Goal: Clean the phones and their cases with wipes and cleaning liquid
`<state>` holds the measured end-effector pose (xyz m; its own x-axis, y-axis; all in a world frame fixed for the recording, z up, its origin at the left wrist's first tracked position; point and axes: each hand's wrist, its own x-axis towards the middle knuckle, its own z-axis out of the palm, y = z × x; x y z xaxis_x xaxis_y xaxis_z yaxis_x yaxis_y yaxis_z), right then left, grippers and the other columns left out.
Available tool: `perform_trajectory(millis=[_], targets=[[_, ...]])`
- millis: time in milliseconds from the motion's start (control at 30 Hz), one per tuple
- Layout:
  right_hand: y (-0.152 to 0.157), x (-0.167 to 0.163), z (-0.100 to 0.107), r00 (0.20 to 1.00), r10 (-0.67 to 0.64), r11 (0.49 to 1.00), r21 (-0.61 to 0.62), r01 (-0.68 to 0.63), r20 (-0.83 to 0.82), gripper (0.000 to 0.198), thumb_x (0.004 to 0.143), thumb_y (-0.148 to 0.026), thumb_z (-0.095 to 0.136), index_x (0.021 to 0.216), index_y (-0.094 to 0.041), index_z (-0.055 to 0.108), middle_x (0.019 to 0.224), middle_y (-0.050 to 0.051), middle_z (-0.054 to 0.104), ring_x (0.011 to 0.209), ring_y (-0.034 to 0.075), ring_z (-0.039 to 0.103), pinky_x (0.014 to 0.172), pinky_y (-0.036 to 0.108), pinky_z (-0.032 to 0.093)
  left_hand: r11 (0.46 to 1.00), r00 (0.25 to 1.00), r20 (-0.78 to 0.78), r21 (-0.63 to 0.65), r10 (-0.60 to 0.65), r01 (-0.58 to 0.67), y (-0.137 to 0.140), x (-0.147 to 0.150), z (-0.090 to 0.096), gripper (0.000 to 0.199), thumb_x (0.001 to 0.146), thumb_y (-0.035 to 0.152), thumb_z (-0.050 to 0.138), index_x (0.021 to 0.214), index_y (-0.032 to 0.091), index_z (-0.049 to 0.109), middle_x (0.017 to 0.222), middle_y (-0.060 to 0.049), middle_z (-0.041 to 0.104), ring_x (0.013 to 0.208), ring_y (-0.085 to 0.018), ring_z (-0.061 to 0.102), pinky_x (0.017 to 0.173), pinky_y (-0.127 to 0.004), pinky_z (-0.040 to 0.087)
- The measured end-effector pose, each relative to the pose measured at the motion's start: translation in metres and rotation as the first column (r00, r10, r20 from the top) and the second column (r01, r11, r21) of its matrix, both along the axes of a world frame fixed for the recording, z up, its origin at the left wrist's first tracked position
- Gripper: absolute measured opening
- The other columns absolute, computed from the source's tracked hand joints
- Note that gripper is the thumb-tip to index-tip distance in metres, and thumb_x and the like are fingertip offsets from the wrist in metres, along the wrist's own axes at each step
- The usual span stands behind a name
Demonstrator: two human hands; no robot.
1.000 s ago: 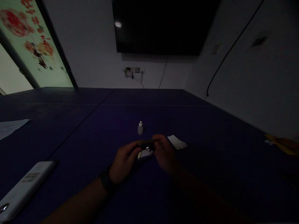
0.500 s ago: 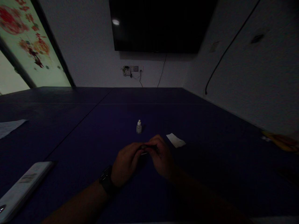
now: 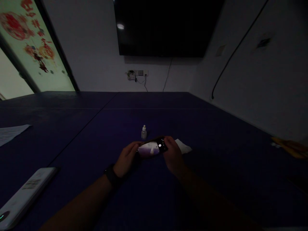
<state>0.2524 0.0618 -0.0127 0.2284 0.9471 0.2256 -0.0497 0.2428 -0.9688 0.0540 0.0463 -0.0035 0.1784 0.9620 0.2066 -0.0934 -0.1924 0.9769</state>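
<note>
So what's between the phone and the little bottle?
Nothing. In the head view only bare blue table lies between the phone, held by both hands, and the bottle just beyond it.

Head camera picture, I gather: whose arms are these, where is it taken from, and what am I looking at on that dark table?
The camera sits on a person's head and looks forward and down, so the two arms are their own. The left hand, with a dark watch on its wrist, and the right hand hold a phone sideways between them, its screen lit. Just beyond it a small white dropper bottle stands upright on the dark blue table. A white slip of paper lies beside the right hand, and a white remote lies at the near left.
</note>
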Motion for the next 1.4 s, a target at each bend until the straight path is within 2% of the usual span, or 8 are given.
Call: perform_trajectory(millis=[200,367,467,633,733,833,1067,1400], targets=[[-0.014,0.008,0.019,0.940,0.144,0.988,0.010,-0.155,0.309,0.031,0.077,-0.038,0.071,0.106,-0.026,0.068,0.100,0.003,0.068,0.090,0.023,0.065,0.079,0.035,0.050,0.971,0.994,0.100,-0.238,0.036,-0.012,-0.001,-0.001,0.007,0.040,0.084,0.056,0.067,0.089,0.017,0.074,0.071,-0.003,0.068,0.059,-0.017,0.058,0.054,-0.027,0.044],[-0.034,0.004,0.030,0.470,0.216,0.901,0.010,-0.433,0.856,0.066,0.068,-0.040,0.087,0.128,-0.028,0.062,0.120,0.007,0.068,0.108,0.029,0.064,0.090,0.043,0.048,0.976,0.997,0.080,-0.216,-0.014,0.031,0.000,0.002,0.009,0.037,0.083,0.051,0.069,0.078,0.015,0.073,0.075,-0.005,0.071,0.069,-0.017,0.063,0.065,-0.027,0.049],[-0.036,0.001,0.026,0.393,0.224,0.909,-0.046,-0.414,0.892,0.080,0.059,-0.035,0.091,0.133,-0.029,0.058,0.122,0.007,0.068,0.106,0.030,0.065,0.087,0.043,0.049,0.968,0.995,0.083,-0.247,0.054,-0.032,0.000,0.003,0.006,0.044,0.086,0.057,0.063,0.089,0.015,0.073,0.072,-0.004,0.070,0.061,-0.015,0.061,0.058,-0.026,0.046],[-0.031,-0.010,0.014,0.644,0.217,0.956,-0.025,-0.294,0.734,0.072,0.062,-0.029,0.087,0.128,-0.028,0.056,0.123,0.007,0.069,0.109,0.029,0.067,0.089,0.043,0.050,0.924,0.914,0.398,-0.374,0.079,0.083,0.005,0.000,0.001,0.045,0.088,0.059,0.060,0.099,0.016,0.070,0.075,-0.003,0.069,0.055,-0.014,0.059,0.050,-0.024,0.042],[-0.030,-0.023,0.005,0.867,0.188,0.982,-0.091,-0.165,0.461,0.070,0.065,-0.036,0.086,0.125,-0.025,0.052,0.119,0.008,0.069,0.102,0.026,0.069,0.081,0.038,0.055,0.921,0.827,0.562,-0.334,0.023,0.201,0.005,0.002,-0.005,0.040,0.089,0.053,0.062,0.100,0.015,0.071,0.084,-0.007,0.073,0.073,-0.018,0.067,0.067,-0.028,0.051],[-0.031,-0.035,-0.005,0.963,0.117,0.980,-0.184,-0.073,0.244,0.076,0.062,-0.042,0.087,0.123,-0.024,0.047,0.112,0.009,0.069,0.096,0.027,0.071,0.076,0.038,0.057,0.925,0.810,0.583,-0.275,-0.057,0.263,-0.001,0.009,-0.011,0.039,0.089,0.050,0.064,0.105,0.016,0.073,0.104,-0.010,0.075,0.097,-0.023,0.069,0.085,-0.033,0.052],[-0.036,-0.047,-0.018,0.987,0.156,0.970,-0.182,-0.159,-0.033,0.051,0.077,-0.037,0.064,0.122,-0.026,0.042,0.123,0.011,0.065,0.114,0.027,0.065,0.095,0.041,0.054,0.930,0.825,0.557,-0.248,-0.091,0.271,-0.017,0.025,-0.012,0.043,0.092,0.050,0.062,0.126,0.024,0.065,0.124,-0.007,0.071,0.121,-0.028,0.062,0.100,-0.039,0.046],[-0.035,-0.045,-0.021,0.970,0.244,0.955,-0.177,-0.237,0.014,0.047,0.078,-0.024,0.054,0.124,-0.026,0.041,0.131,0.011,0.061,0.123,0.025,0.060,0.099,0.041,0.051,0.927,0.853,0.520,-0.299,-0.040,0.226,-0.013,0.025,-0.014,0.046,0.093,0.056,0.061,0.123,0.022,0.066,0.121,-0.008,0.072,0.114,-0.027,0.065,0.096,-0.037,0.048]])
